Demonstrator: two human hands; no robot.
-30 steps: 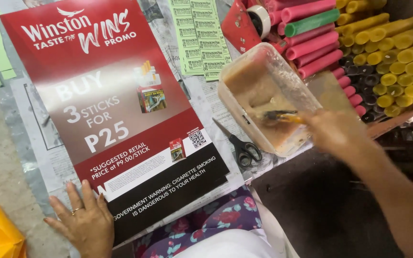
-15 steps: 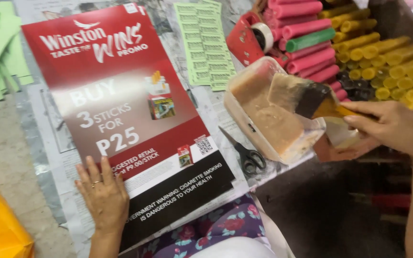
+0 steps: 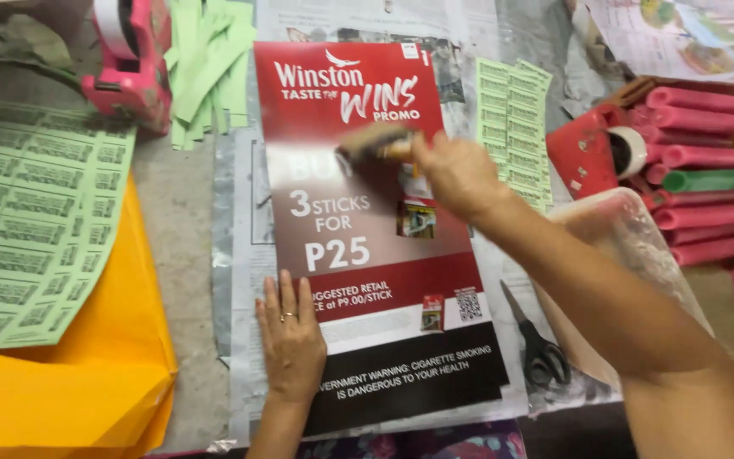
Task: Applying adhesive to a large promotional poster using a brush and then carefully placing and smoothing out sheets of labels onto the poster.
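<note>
Under both hands lies a glossy red, white and black printed poster [image 3: 367, 246], spread on newspaper sheets [image 3: 239, 255]; the left hand [image 3: 290, 340] rests flat and open on its lower left edge, fingers together and a ring on one. Well apart from it, up near the poster's middle, the right hand [image 3: 456, 174] is closed around a flat, blurred paintbrush [image 3: 375, 143] whose bristles touch the poster. Just right of the right forearm stand a clear plastic tub [image 3: 630, 246] and black-handled scissors [image 3: 541, 348], with pink paper rolls [image 3: 698, 212] beyond, while left of the left hand lie orange paper sheets [image 3: 121, 374] and green printed ticket sheets [image 3: 27, 229].
</note>
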